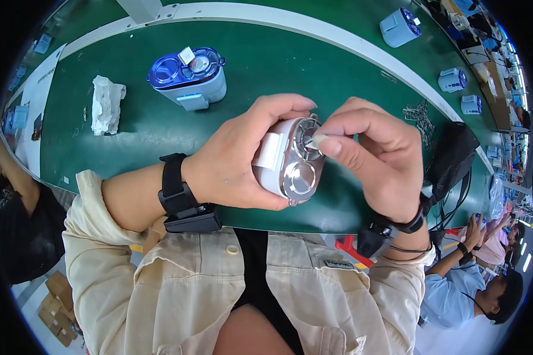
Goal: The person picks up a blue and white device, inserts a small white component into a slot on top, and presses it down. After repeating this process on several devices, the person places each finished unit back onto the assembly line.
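Over the near part of a green tabletop (243, 216), my left hand (231, 157) is wrapped round a white oval container-like device (293, 163), with a shiny silver lid facing up and to the right. Two round fittings sit on that lid, and a white block (269, 151) juts from its left side. My right hand (379, 148) is closed, thumb and forefinger pinched at the upper round fitting. Whatever small piece lies between those fingertips is too hidden to name. Beyond my left hand stands a similar light-blue device (192, 80) with a dark-blue lid and a small white tag on top.
Crumpled white paper (106, 106) lies at left. Small metal parts (420, 118) are scattered at right, beside a black mesh pouch (453, 154) with cables. More blue devices (400, 28) stand past the white rail (266, 10). People sit on both sides; cardboard boxes (58, 302) are at lower left.
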Demonstrator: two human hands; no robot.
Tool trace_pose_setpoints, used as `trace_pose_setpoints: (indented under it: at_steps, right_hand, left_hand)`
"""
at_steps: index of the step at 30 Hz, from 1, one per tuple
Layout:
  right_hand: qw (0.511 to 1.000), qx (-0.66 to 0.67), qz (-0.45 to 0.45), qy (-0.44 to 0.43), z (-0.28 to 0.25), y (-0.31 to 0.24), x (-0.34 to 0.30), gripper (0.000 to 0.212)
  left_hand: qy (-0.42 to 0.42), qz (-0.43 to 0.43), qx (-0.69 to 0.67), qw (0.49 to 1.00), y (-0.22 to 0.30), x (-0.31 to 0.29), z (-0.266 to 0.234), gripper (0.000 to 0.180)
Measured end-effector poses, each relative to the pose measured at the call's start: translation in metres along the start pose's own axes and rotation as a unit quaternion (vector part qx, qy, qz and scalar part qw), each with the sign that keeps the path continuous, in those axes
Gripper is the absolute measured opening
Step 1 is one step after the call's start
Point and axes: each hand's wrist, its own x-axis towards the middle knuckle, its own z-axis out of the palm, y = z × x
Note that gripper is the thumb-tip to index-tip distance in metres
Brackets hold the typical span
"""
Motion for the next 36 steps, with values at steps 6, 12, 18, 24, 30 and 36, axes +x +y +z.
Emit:
trace_pose_setpoints:
  at_steps: [6, 12, 18, 24, 30, 36]
  right_hand:
    - [0.998, 0.001, 0.054, -0.015, -0.004, -0.004, 0.001, 0.010]
    - [0.955, -0.242, -0.170, 0.011, 0.001, 0.004, 0.002, 0.016]
    - [0.871, -0.376, -0.315, 0.029, 0.002, 0.012, 0.001, 0.028]
    - [0.829, -0.421, -0.368, 0.017, -0.001, 0.016, 0.001, 0.035]
    - [0.793, -0.432, -0.428, -0.028, -0.010, 0.023, 0.003, 0.038]
    - [0.805, -0.423, -0.416, -0.005, -0.007, 0.021, 0.003, 0.039]
  left_hand:
    - [-0.025, -0.021, -0.044, 0.999, -0.003, -0.004, 0.003, 0.093]
    - [-0.016, -0.003, -0.009, 1.000, -0.005, -0.002, -0.002, 0.096]
    - [-0.040, -0.002, 0.031, 0.999, -0.005, -0.005, -0.003, 0.100]
    - [-0.040, 0.004, 0.058, 0.997, -0.003, -0.004, -0.002, 0.100]
    - [-0.052, 0.001, 0.049, 0.997, -0.005, -0.003, -0.002, 0.100]
    - [-0.061, -0.003, 0.069, 0.996, -0.006, -0.002, -0.004, 0.101]
